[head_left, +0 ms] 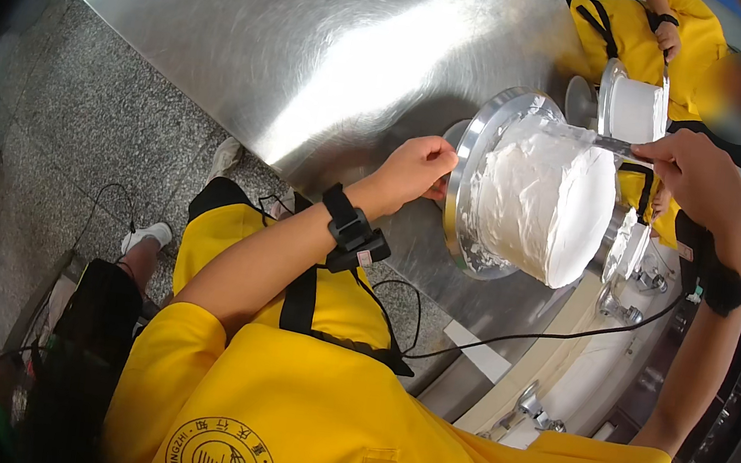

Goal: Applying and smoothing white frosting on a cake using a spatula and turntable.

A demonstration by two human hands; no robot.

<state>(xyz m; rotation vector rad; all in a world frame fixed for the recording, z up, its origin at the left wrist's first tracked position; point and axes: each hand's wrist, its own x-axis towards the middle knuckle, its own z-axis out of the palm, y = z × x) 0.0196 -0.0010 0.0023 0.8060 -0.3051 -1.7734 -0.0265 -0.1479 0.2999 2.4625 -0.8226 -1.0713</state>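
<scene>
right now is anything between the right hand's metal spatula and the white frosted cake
Nothing visible: the right hand holds the thin metal spatula with its blade already against the round white frosted cake, while the left hand grips the silver turntable rim.

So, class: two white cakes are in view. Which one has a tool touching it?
The nearer, rough-frosted cake on the turntable; the right hand holds a spatula against it.

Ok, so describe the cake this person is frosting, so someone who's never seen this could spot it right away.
Start at the big shiny steel table. At its edge stands a round metal turntable, gripped at the rim by the left hand. The cake sits on it: a white drum with rough, unsmoothed cream, larger in view than the smoother white cake behind it.
</scene>
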